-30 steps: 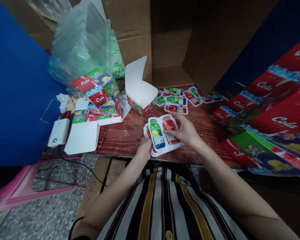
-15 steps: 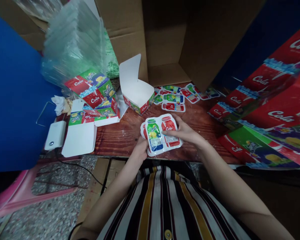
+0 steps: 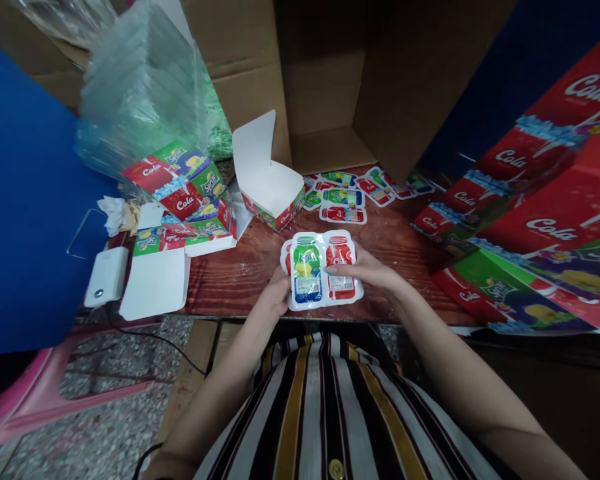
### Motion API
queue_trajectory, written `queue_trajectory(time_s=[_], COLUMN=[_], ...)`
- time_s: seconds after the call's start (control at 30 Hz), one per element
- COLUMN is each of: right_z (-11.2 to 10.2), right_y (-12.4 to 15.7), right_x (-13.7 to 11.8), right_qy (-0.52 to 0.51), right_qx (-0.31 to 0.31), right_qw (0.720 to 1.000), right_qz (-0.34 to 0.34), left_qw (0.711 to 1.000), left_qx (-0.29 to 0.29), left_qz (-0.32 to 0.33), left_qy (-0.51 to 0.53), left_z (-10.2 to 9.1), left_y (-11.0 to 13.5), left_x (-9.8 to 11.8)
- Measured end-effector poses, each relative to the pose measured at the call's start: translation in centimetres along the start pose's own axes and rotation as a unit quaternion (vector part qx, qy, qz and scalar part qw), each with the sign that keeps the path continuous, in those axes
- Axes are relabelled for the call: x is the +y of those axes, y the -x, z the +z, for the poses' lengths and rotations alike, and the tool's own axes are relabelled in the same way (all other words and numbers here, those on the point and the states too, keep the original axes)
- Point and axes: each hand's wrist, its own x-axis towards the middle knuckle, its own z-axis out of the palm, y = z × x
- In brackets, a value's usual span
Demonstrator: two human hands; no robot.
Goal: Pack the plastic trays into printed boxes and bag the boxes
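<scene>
A small stack of bottle-shaped sachets [image 3: 307, 267], green Sprite beside red Cola, is held above the table's front edge. My left hand [image 3: 279, 291] grips its lower left side, its fingers partly hidden beneath. On the right side, my right hand [image 3: 367, 269] is closed on the stack with the thumb lying across the red Cola front. Part of another red sachet peeks out at the left of the stack. Beyond it stands an open printed carton [image 3: 275, 193] with its white lid raised. Loose sachets [image 3: 343, 198] lie spread on the table to the right of that carton.
Printed Cola and Sprite boxes [image 3: 545, 230] are piled along the right. More cartons [image 3: 185, 190] lie at the left beside clear plastic packaging [image 3: 140, 87]. A white power bank [image 3: 106, 275] with a cable sits at the left edge. A large cardboard box [image 3: 325, 87] stands behind.
The sachet stack has turned slightly and now sits straighter, still between both hands. The whole view has shifted a little, so the surroundings appear slightly further left.
</scene>
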Motion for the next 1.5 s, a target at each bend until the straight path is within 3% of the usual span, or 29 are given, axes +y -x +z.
queue_trajectory(time_s=[0.13, 0.37, 0.9, 1.1, 1.23, 1.33, 1.4, 1.43, 1.5], right_z=[0.1, -0.3, -0.7, 0.0, 0.7, 0.7, 0.6, 0.6, 0.8], right_y=[-0.4, -0.9, -0.9, -1.0, -1.2, -2.5, -4.3, -5.4, -8.0], right_x=[0.7, 1.2, 1.4, 1.2, 1.2, 0.8, 0.1, -0.4, -1.6], right_qy=[-0.026, -0.02, -0.059, -0.051, -0.028, 0.042, 0.128, 0.191, 0.331], right_qx=[0.005, 0.017, -0.036, -0.024, -0.054, -0.056, -0.005, 0.03, 0.086], right_qw=[0.999, 1.0, 0.998, 0.998, 0.998, 0.997, 0.986, 0.969, 0.904], right_qz=[0.02, 0.01, -0.005, 0.002, -0.005, -0.038, -0.103, -0.153, -0.258], left_qw=[0.999, 0.993, 0.999, 0.997, 0.996, 0.994, 0.992, 0.992, 0.991], left_qx=[0.031, -0.016, 0.015, 0.069, 0.083, 0.108, 0.122, 0.126, 0.137], left_qz=[-0.044, -0.098, -0.031, -0.009, -0.003, 0.002, -0.003, -0.004, 0.001], left_qy=[0.003, 0.064, -0.035, -0.042, -0.024, -0.015, -0.008, -0.004, 0.003], left_z=[-0.4, 0.2, 1.6, 1.1, 0.5, -0.5, -1.3, -1.8, -2.7], left_y=[-0.7, -1.0, 0.8, 0.8, 1.3, 2.2, 3.0, 3.4, 4.4], left_x=[-0.1, 0.8, 0.8, 0.4, 0.8, 1.9, 2.9, 3.5, 4.8])
